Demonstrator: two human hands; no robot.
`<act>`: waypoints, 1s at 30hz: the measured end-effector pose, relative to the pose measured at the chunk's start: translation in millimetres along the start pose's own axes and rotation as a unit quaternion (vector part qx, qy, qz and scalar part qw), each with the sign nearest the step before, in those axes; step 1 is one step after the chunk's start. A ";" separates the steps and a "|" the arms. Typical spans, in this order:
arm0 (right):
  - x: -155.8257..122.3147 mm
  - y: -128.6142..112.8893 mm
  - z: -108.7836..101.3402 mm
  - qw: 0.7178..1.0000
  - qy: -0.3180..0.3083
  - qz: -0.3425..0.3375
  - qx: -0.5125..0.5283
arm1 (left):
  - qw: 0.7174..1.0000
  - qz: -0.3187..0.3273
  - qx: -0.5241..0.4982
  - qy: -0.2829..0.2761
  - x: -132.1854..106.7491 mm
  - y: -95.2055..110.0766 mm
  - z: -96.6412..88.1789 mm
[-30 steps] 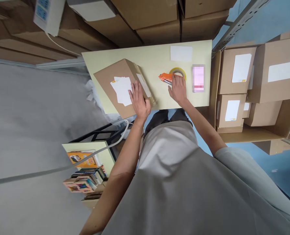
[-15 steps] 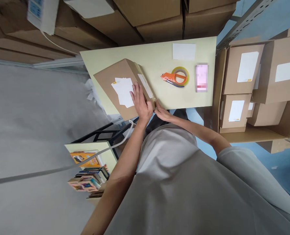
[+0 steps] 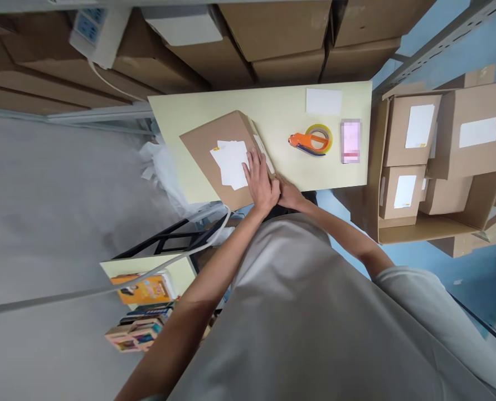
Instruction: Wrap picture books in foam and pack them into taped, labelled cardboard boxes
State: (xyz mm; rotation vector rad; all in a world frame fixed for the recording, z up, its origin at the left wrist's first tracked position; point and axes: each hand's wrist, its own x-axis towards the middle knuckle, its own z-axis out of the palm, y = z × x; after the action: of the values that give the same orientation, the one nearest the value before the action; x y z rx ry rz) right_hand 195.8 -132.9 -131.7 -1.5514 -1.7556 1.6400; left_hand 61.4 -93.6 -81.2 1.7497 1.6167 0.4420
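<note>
A brown cardboard box [image 3: 208,146] with white labels lies on the pale yellow table [image 3: 277,108], hanging over its near left edge. My left hand [image 3: 261,181] lies flat on the box top with fingers stretched out. My right hand [image 3: 288,194] presses against the box's near right corner, partly hidden behind the left hand; its fingers look held together. An orange tape dispenser [image 3: 310,140] with a yellowish roll lies on the table to the right, away from both hands.
A white label [image 3: 324,101] and a blurred pink item [image 3: 350,140] lie on the table's right part. Stacked cardboard boxes [image 3: 415,133] stand at right and behind the table. A low shelf with books [image 3: 141,309] sits at lower left. A power strip [image 3: 93,30] hangs at top left.
My right hand left the tape dispenser and came back to the box's near corner beside my left hand. The left hand stayed on the box top.
</note>
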 end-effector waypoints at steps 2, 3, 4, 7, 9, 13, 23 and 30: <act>-3.5 -7.1 -5.7 0.999 0.015 0.027 0.009 | 1.000 0.008 -0.010 -0.007 -1.1 0.8 -2.5; -6.9 -10.1 -8.7 0.998 0.024 0.051 0.019 | 1.000 0.008 -0.017 -0.010 0.6 0.9 -6.0; -11.2 -12.8 -11.7 0.995 0.034 0.083 0.034 | 1.000 0.005 -0.025 -0.011 5.0 0.7 -11.5; -24.7 -20.7 -17.5 0.953 0.080 0.245 0.158 | 0.999 -0.006 -0.049 0.004 41.8 -1.4 -40.3; -28.8 -28.6 -17.2 0.907 0.102 0.326 0.244 | 0.997 0.000 -0.069 0.019 86.2 -3.7 -64.2; -17.7 -55.3 -9.5 0.796 0.119 0.397 0.441 | 0.996 -0.005 -0.081 -0.029 181.1 -6.7 -99.2; -6.1 -126.4 -1.9 0.749 0.323 0.310 0.488 | 0.999 -0.040 0.028 -0.018 159.1 -19.6 -209.6; -1.8 -148.0 -27.7 0.898 0.403 0.123 0.126 | 0.992 -0.091 0.084 0.015 79.6 -62.0 -233.3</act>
State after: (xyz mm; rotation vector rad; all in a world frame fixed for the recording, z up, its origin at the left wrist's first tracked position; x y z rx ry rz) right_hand 145.1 -86.6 2.3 -1.9716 -0.9032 0.9953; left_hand -127.0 42.7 21.5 1.7020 1.8621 0.2539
